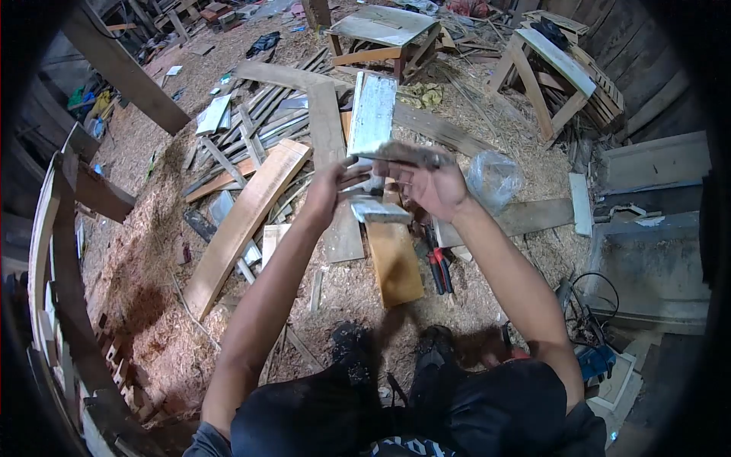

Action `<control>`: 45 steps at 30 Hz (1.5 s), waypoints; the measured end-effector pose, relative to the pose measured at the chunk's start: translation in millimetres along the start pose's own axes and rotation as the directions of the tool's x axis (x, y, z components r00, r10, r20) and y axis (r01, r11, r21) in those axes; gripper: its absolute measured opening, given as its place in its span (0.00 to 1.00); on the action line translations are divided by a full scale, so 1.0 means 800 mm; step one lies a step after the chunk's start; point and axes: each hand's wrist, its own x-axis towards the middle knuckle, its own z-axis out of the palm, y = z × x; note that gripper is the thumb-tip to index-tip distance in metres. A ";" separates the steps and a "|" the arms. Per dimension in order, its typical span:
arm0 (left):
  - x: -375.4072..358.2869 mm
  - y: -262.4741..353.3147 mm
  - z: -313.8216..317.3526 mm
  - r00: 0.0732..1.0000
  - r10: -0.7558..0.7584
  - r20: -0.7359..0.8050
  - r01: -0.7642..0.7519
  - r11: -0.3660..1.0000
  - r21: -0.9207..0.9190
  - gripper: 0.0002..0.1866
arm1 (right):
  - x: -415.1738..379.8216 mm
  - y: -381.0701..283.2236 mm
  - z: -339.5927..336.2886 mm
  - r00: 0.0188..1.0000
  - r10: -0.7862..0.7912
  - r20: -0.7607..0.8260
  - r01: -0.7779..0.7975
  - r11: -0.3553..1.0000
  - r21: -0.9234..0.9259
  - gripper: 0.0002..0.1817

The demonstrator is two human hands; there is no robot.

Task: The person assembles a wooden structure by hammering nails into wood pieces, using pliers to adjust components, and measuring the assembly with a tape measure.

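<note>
A short, weathered piece of wood [407, 154] is raised in front of me, slightly blurred. My right hand [432, 186] grips it, thumb along the top and fingers curled below. Close to its left end is my left hand [333, 186], palm facing inward and fingers stretched apart. Under the hands, a small white-painted wood block [379, 212] lies across the far end of an orange-brown board [396, 270]. Behind them extends a long white-painted board [372, 110]. Red-and-black handled pliers [439, 268] lie right of the orange-brown board.
Sawdust and shavings cover the ground. A long plank [247, 228] and a pile of scrap strips [259, 122] lie to the left. Low wooden benches [384, 27] stand at the back. A clear plastic bag [493, 181] and a blue power tool [595, 362] are on the right.
</note>
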 end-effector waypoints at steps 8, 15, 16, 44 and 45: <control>-0.026 -0.071 -0.031 0.794 0.539 0.282 -0.543 0.420 0.727 0.23 | 0.024 -0.009 0.003 0.995 -0.059 -0.086 0.028 0.945 -0.326 0.18; -0.003 -0.045 0.033 0.803 0.486 -0.344 -0.420 0.872 0.253 0.40 | 0.052 -0.024 0.003 0.961 -0.263 -0.085 0.036 0.423 -0.905 0.18; 0.002 -0.039 0.033 0.831 0.418 -0.367 -0.379 0.908 0.178 0.40 | 0.050 -0.028 0.007 0.960 -0.257 -0.110 -0.008 0.369 -0.929 0.19; 0.056 -0.075 -0.092 0.857 0.445 0.261 -0.332 0.863 -0.381 0.20 | -0.023 0.006 0.010 0.779 -0.607 -0.159 0.165 0.442 -0.882 0.16; 0.055 -0.070 -0.093 0.869 0.435 0.236 -0.302 0.844 -0.443 0.15 | -0.039 -0.010 0.034 0.822 -0.557 -0.117 0.176 0.444 -0.879 0.18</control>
